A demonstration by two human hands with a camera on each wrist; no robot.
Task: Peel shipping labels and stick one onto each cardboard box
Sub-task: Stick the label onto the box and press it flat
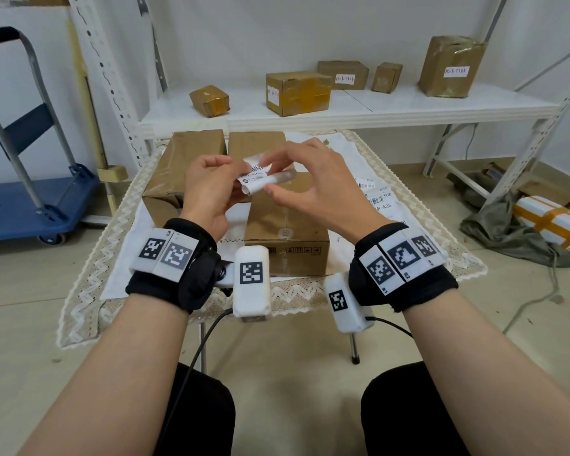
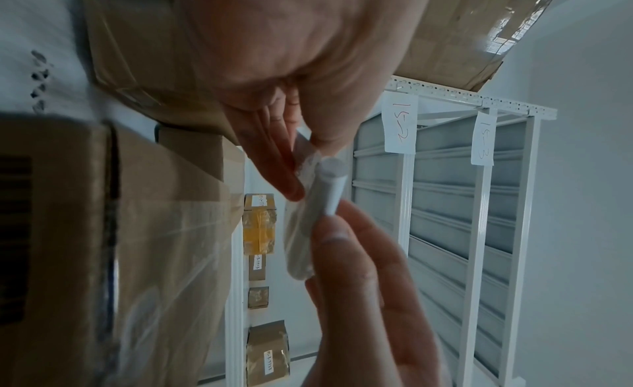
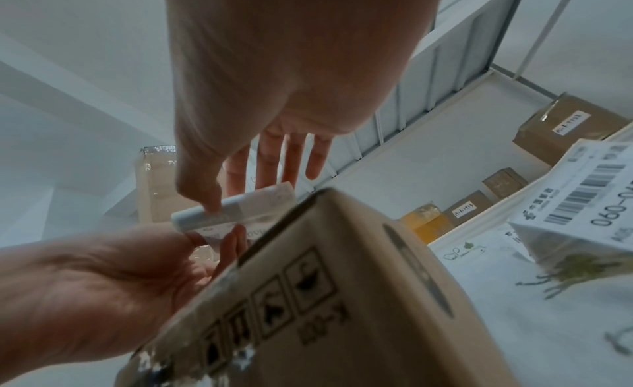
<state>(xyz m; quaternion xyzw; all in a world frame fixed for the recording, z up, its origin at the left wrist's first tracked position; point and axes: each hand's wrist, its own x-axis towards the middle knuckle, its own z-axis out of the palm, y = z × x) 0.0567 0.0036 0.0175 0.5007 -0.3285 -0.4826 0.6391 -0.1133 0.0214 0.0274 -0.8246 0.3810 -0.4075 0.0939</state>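
Peeling was under way above the nearest cardboard box (image 1: 285, 222): the left hand (image 1: 208, 189) pinched the curled shipping label (image 1: 255, 179) steady, while the right hand (image 1: 313, 182), thumb and forefinger closed on its edge, apparently separated the backing.

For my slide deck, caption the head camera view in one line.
Both hands, left hand and right hand, peel a shipping label above cardboard boxes on a table.
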